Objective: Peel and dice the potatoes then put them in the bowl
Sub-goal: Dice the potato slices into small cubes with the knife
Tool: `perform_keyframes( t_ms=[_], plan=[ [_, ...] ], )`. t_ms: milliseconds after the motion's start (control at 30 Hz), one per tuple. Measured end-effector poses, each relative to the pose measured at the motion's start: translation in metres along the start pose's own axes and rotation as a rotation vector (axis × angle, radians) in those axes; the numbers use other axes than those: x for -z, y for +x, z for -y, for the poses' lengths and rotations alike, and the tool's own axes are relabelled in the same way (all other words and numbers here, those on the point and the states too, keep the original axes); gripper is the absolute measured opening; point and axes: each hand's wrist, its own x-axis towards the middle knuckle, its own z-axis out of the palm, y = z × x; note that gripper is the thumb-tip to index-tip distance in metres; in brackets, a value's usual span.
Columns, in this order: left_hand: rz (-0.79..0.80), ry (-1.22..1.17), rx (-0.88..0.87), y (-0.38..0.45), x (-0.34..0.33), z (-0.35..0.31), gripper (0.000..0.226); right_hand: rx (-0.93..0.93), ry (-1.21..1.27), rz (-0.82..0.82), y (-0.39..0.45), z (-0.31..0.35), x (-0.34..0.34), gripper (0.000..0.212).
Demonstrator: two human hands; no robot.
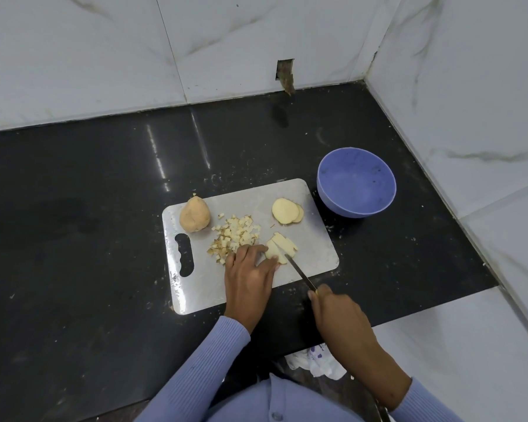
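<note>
No text, label, brand, number or sign can be read anywhere in the head view.
</note>
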Motion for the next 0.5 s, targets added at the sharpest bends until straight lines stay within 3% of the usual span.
perform_keyframes(
  t_ms=[300,500],
  plan=[
    [0.024,-0.054,0.026,0.003,0.004,0.002,0.01,0.06,-0.003,-0.037,0.036,0.033,0.005,0.036],
    [0.027,-0.012,0.036,0.005,0.005,0.0,0.009,0.035,-0.076,-0.008,0.016,0.017,-0.008,0.033]
  ],
)
